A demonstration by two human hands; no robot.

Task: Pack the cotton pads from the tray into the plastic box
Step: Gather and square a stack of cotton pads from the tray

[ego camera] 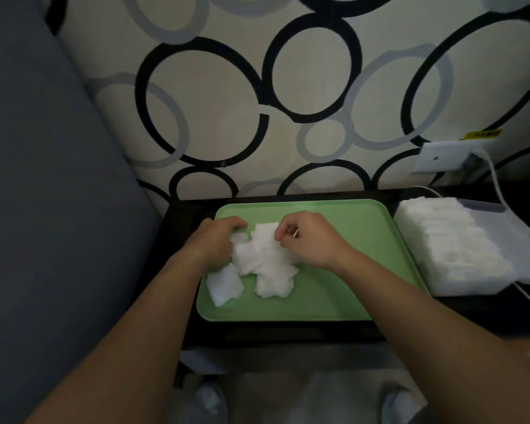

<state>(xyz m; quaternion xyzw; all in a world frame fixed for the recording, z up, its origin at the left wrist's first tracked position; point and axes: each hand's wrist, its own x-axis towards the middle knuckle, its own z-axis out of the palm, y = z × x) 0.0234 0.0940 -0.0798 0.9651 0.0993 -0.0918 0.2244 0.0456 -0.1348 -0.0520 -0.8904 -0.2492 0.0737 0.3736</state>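
Note:
A loose heap of white square cotton pads (263, 261) lies on the green tray (349, 289), left of its middle. My left hand (214, 240) curls its fingers round pads at the heap's left edge. My right hand (306, 237) pinches a pad at the heap's upper right. To the right of the tray stands the clear plastic box (459, 280), filled with rows of white cotton pads (447, 237), its white lid (508, 237) open to the right.
The tray and box rest on a small dark table (288, 332) against a wall with ring-patterned paper. A white wall socket (447, 157) with a cable (493, 179) sits behind the box. A grey sofa (43, 209) fills the left.

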